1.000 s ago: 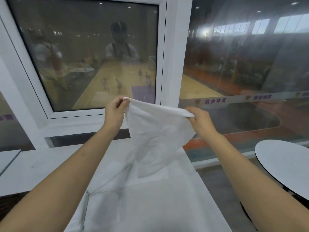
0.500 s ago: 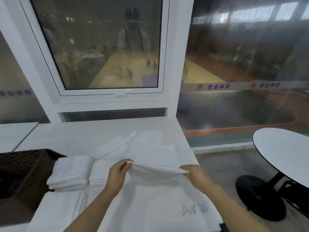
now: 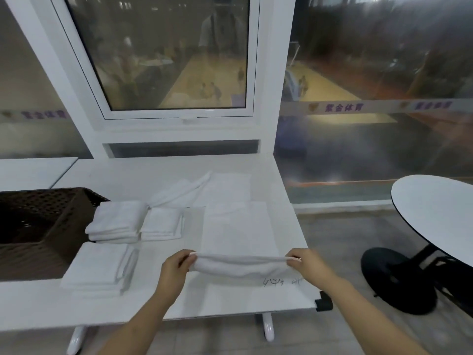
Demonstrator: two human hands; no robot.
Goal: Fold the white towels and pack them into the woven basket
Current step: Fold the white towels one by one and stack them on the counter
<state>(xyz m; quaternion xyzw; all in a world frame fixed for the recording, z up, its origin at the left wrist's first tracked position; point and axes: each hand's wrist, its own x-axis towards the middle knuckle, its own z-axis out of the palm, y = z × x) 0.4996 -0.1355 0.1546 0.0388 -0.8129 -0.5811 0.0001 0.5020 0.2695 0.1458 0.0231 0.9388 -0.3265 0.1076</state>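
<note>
Your left hand [image 3: 176, 269] and right hand [image 3: 308, 263] pinch the white towel's [image 3: 240, 267] corners, now lowered from window height onto the near table [image 3: 230, 301], ready for folding, the woven basket [image 3: 38, 224] far left.

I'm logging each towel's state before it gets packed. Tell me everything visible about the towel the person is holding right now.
The held towel is white, soft terry-like cloth, stretched into a long horizontal band that sags slightly in the middle. The left hand pinches its left end and the right hand pinches its right end. It lies low over the near right part of the white table, just in front of a flat spread towel; whether it touches the table is unclear.
</note>
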